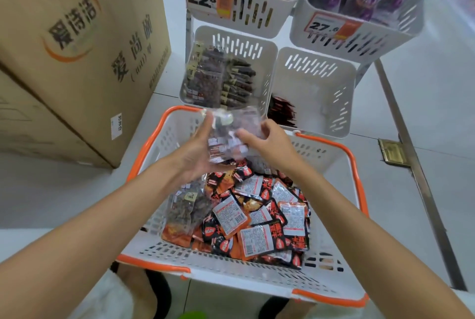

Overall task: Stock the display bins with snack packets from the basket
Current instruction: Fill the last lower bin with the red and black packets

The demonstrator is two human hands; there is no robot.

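A white basket with an orange rim (331, 154) stands on the floor in front of me, filled with several black-and-orange snack packets (259, 218) and a clear packet of dark snacks (183, 212) at its left. Above the basket's far edge, my left hand (196, 153) and my right hand (267, 142) both grip one clear packet of dark snacks (227, 133) between them, blurred by motion. Just beyond stands a white display bin (203, 33) holding similar clear packets. The bin to its right (341, 97) has a few dark red packets (281, 111) at its bottom.
Two upper bins carry price tags: the left one (259, 14) marked 22.8 with brown snacks, the right one (359, 41) marked 27 with purple packets. A large cardboard box (84, 43) stands to the left of the basket. A metal floor rail (416, 162) runs along the right.
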